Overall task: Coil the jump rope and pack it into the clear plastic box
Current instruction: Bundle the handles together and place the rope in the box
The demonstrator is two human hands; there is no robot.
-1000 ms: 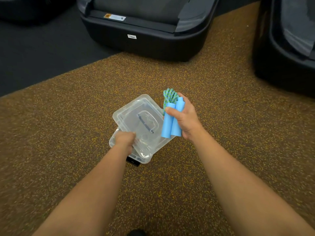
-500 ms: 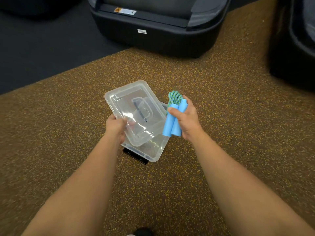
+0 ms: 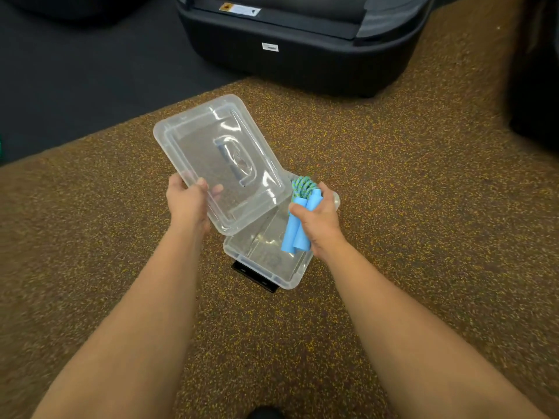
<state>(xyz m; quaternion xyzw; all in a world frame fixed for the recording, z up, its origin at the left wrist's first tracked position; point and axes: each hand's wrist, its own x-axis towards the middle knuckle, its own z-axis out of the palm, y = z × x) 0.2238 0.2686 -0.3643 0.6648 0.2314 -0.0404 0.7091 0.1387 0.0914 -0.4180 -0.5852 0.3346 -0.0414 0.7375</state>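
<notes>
Lid off — rope over box

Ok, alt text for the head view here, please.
A person's left hand holds a clear lid raised off an open clear plastic box on speckled brown floor, while the right hand grips a coiled jump rope with blue foam handles over the box. A black machine base stands behind.

One clear rectangular plastic box; one clear plastic lid; one green-and-blue braided rope, bundled; two light-blue foam handles; two bare hands, the left hand and the right hand; one black plastic latch.
</notes>
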